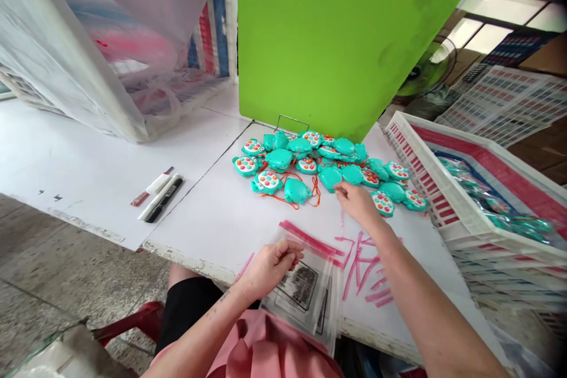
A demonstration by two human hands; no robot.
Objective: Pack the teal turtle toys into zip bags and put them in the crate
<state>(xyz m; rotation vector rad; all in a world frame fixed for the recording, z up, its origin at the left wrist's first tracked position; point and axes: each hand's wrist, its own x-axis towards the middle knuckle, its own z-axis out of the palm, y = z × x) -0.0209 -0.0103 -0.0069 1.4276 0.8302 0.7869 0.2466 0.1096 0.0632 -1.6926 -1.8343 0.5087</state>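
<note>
A loose pile of turquoise turtle-shaped toys with orange cords lies on the white table; some show white faces with coloured dots, others their plain backs. My right hand is at the pile's near edge, its fingers pinched at the rim of one turtle-shaped toy. Closer to me, clear zip bags with pink seals and dark print lie stacked, reaching over the table's front edge. My left hand is curled closed above the bags' upper left part. What its fingers hold, if anything, is hidden.
Behind the pile stands a tall green panel. At the right, a white crate holds bagged turquoise toys. Markers lie to the left, and a plastic-covered crate stands at the back left. Pink marks are on the tabletop.
</note>
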